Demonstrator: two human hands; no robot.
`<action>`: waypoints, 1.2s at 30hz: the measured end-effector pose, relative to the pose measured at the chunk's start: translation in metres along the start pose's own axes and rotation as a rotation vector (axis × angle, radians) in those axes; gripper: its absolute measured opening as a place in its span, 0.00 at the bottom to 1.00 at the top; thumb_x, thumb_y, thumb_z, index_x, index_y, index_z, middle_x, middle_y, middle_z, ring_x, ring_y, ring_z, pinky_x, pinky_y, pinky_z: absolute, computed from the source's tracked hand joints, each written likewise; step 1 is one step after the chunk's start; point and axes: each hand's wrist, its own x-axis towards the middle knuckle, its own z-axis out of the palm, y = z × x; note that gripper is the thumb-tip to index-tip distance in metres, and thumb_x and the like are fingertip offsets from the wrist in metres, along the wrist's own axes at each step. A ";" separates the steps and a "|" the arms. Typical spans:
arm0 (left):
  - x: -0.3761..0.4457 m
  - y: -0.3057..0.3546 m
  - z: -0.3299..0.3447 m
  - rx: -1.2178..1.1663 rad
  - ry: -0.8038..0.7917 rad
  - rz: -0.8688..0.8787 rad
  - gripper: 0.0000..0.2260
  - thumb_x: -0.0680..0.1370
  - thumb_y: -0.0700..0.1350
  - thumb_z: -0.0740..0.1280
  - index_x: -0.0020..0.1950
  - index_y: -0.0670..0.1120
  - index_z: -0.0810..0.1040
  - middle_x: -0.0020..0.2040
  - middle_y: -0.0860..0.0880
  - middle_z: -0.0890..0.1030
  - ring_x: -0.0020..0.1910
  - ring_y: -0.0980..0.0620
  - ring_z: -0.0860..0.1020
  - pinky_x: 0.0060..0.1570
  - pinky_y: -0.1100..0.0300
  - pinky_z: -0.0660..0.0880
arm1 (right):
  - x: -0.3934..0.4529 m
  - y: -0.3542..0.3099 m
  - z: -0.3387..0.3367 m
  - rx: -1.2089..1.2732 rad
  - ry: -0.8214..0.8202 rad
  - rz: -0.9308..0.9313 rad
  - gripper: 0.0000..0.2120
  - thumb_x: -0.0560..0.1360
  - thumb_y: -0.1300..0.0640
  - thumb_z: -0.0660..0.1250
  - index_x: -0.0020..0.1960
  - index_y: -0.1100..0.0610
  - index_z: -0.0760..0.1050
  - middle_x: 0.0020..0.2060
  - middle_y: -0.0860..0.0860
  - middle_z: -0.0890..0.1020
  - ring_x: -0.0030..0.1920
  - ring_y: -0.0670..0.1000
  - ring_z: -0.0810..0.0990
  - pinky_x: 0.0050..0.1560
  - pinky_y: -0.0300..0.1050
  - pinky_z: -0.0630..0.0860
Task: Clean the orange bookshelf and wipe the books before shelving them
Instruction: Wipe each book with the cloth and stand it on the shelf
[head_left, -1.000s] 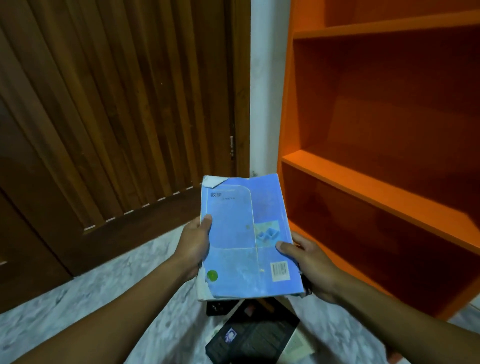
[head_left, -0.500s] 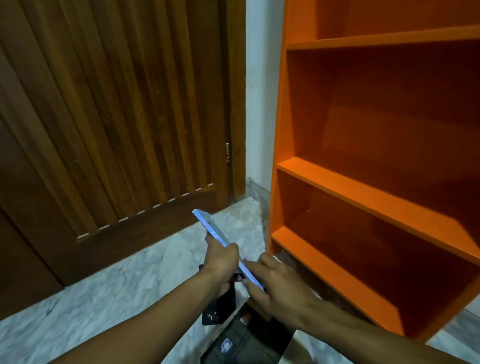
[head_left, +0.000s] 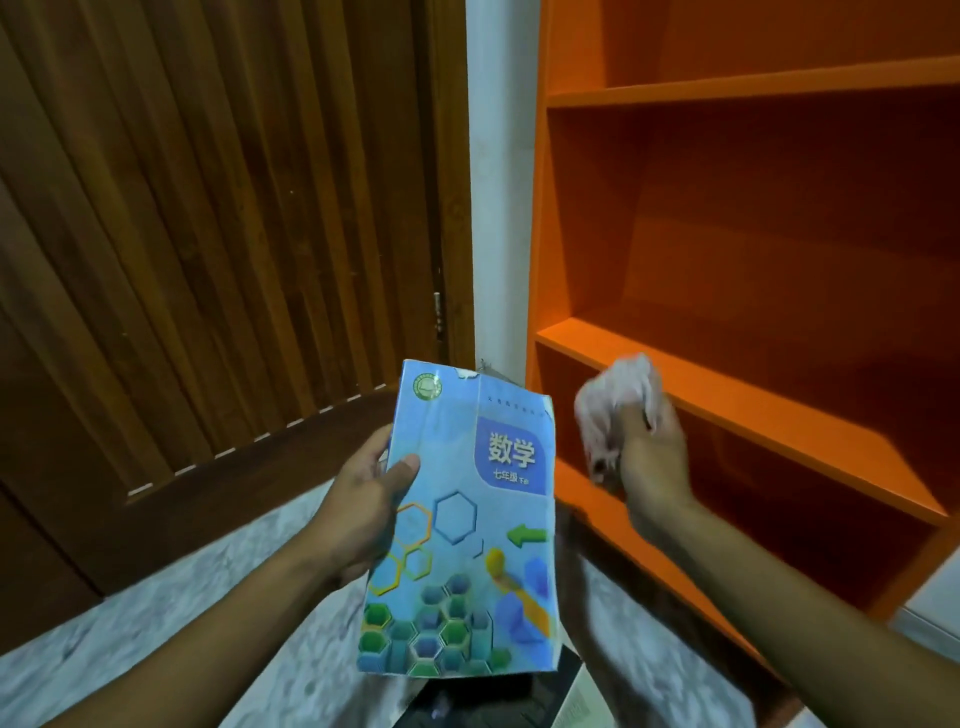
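My left hand (head_left: 363, 506) holds a light blue textbook (head_left: 462, 540) by its left edge, front cover up, with hexagon art and a purple title panel. My right hand (head_left: 652, 462) is closed around a crumpled whitish cloth (head_left: 618, 402), raised just right of the book and in front of the orange bookshelf (head_left: 727, 405). The cloth is blurred and does not touch the book. The visible shelves of the bookshelf hold nothing.
A dark wooden slatted door (head_left: 208, 234) fills the left side, with a white wall strip (head_left: 498, 182) between it and the shelf. Dark books (head_left: 498, 699) lie on the marble floor (head_left: 156, 649) under the held book.
The book was turned over from back cover to front cover, passing edge-on. My right hand let go of the book and now holds the cloth, raised beside it.
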 end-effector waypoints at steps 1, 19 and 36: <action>-0.003 0.003 0.001 -0.019 -0.026 -0.022 0.15 0.83 0.37 0.57 0.67 0.47 0.73 0.60 0.41 0.83 0.55 0.36 0.82 0.49 0.42 0.81 | 0.003 -0.010 0.004 -0.042 -0.007 -0.113 0.20 0.83 0.51 0.59 0.73 0.37 0.64 0.69 0.48 0.74 0.64 0.50 0.77 0.59 0.53 0.78; 0.008 0.016 -0.011 -0.319 0.169 -0.061 0.12 0.85 0.42 0.56 0.62 0.50 0.77 0.58 0.45 0.84 0.50 0.43 0.85 0.47 0.42 0.82 | -0.087 0.025 0.024 -0.393 -0.782 -0.247 0.32 0.77 0.78 0.52 0.75 0.54 0.65 0.70 0.46 0.72 0.65 0.32 0.72 0.64 0.29 0.69; -0.002 -0.024 0.016 0.362 0.102 0.021 0.11 0.85 0.46 0.56 0.54 0.46 0.78 0.47 0.44 0.85 0.43 0.46 0.84 0.44 0.53 0.81 | -0.043 -0.024 0.038 -0.187 -0.277 -0.189 0.17 0.84 0.57 0.56 0.65 0.37 0.72 0.54 0.42 0.82 0.50 0.38 0.81 0.47 0.41 0.80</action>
